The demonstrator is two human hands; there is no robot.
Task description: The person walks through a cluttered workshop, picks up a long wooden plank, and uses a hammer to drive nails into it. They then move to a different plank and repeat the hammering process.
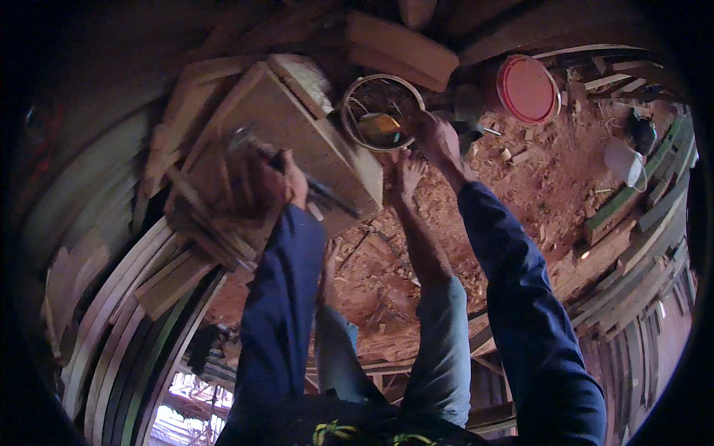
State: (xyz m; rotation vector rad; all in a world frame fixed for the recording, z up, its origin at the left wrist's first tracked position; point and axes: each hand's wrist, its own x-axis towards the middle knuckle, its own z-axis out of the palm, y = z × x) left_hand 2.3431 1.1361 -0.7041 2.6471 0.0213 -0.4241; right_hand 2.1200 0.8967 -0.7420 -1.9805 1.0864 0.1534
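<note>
The person is working with both hands in front, over a ground (520,189) that is being covered by reddish dust and small wood chips. The left hand (295,182) is closing its fingers around a dark-handled tool (242,137), whose upper end is looking metallic; this part is blurring, so one cannot tell its exact kind. The tool is being held above a pale wooden box (275,111), which is standing at the left of the bucket. A long dark bar (335,199) is showing just beside the hand, and one cannot tell if it is belonging to the tool.

The right hand (440,141) is reaching to the right side of the round bucket (345,113); its fingertips are hiding in shadow, so one cannot tell whether they are gripping the rim. Inside the bucket a yellow thing (381,123) is lying among darker pieces.

A bare foot (409,175) is resting just beside the bucket, on the near side. Farther right, a red round container (529,89) and a white pail (623,162) are standing apart. Long boards are lying at the left (119,312) and the right.
</note>
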